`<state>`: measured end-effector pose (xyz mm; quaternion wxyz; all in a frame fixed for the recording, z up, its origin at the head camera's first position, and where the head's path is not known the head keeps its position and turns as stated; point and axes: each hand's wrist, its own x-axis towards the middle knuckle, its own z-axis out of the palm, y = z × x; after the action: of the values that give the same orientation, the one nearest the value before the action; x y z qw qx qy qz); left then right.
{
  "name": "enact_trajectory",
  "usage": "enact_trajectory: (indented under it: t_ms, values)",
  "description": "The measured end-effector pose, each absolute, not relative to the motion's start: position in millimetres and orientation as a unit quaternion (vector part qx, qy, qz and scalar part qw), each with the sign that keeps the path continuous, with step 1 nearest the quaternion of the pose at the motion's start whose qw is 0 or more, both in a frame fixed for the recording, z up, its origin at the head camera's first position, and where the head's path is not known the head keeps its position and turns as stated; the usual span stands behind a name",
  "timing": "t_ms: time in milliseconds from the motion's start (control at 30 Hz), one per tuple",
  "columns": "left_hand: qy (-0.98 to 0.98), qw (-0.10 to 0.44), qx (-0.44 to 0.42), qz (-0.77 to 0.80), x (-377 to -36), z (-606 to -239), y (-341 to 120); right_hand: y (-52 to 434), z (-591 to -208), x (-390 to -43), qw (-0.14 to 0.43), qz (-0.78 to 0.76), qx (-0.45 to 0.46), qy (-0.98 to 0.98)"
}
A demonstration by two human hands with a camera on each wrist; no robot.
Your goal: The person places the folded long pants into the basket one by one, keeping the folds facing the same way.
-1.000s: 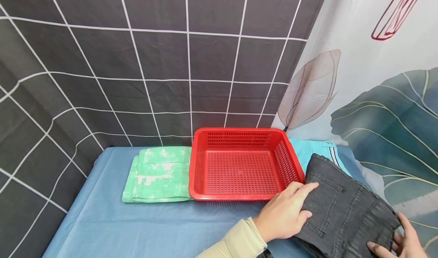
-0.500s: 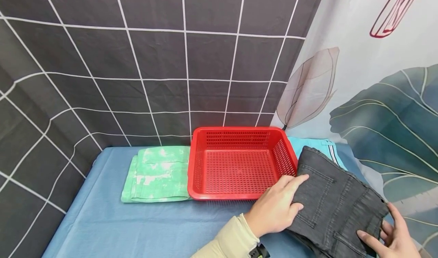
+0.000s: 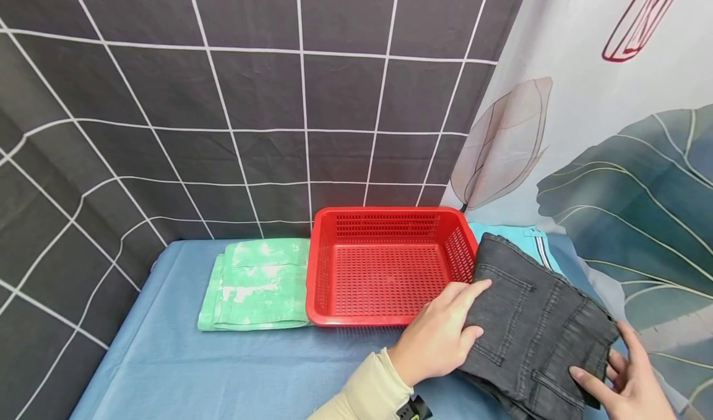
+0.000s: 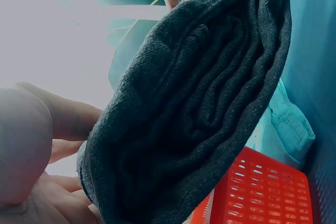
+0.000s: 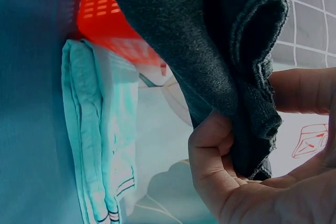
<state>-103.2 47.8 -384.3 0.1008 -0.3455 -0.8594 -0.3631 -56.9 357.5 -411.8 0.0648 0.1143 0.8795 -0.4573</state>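
A folded pair of dark grey jeans (image 3: 518,327) is held up between both hands, its back pockets facing up. At its left edge the left hand (image 3: 437,333) grips it, thumb and index finger on top. The right hand (image 3: 629,370) pinches the opposite edge; in the right wrist view its fingers (image 5: 210,140) curl round the cloth. Stacked folds of the jeans (image 4: 184,114) show edge-on in the left wrist view. Their upper left corner overlaps the right rim of a red plastic basket (image 3: 364,320) in the head view.
Left of the basket lies a folded green and white cloth (image 3: 262,284). A folded turquoise garment (image 3: 512,237) with a striped trim lies right of it, partly behind the jeans. Blue cloth (image 3: 223,370) covers the table; a dark gridded curtain (image 3: 256,92) hangs behind.
Both hands have carried the jeans leftward and slightly away from the body, closer to the basket. Their grip looks the same, and the basket and other folded things have stayed put.
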Motion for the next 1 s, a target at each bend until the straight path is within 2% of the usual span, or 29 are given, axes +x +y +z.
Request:
enact_trajectory:
  t_ms: [267,500,1000]
  values:
    - [-0.853,0.111,-0.348,-0.372,-103,-384,41,350,-409,-57,0.053,-0.475,0.104,0.872]
    - [-0.847,0.117,-0.347,-0.384,-103,-381,36,342,-401,-60,0.068,-0.472,0.109,0.872]
    - [-0.846,0.13,-0.325,-0.403,-105,-378,23,319,-394,-64,0.037,-0.487,0.087,0.868]
